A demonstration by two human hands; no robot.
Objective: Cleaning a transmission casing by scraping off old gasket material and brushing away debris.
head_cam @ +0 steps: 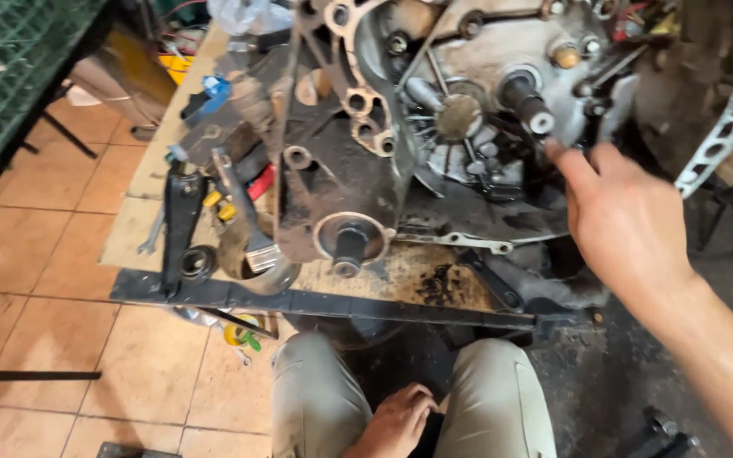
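A large greasy metal gearbox housing lies on a wooden workbench, its open side facing me. My right hand reaches toward it, index finger extended and touching the casing just below a dark protruding shaft; it holds nothing. My left hand rests loosely curled between my knees, on beige trousers, empty. A round bearing seat with a short shaft sits at the housing's near corner.
On the bench's left side lie a black release fork, a round bearing, a brush in a metal bowl, a wrench and small red, yellow and blue items. Tiled floor lies at left, an oily dark floor at right.
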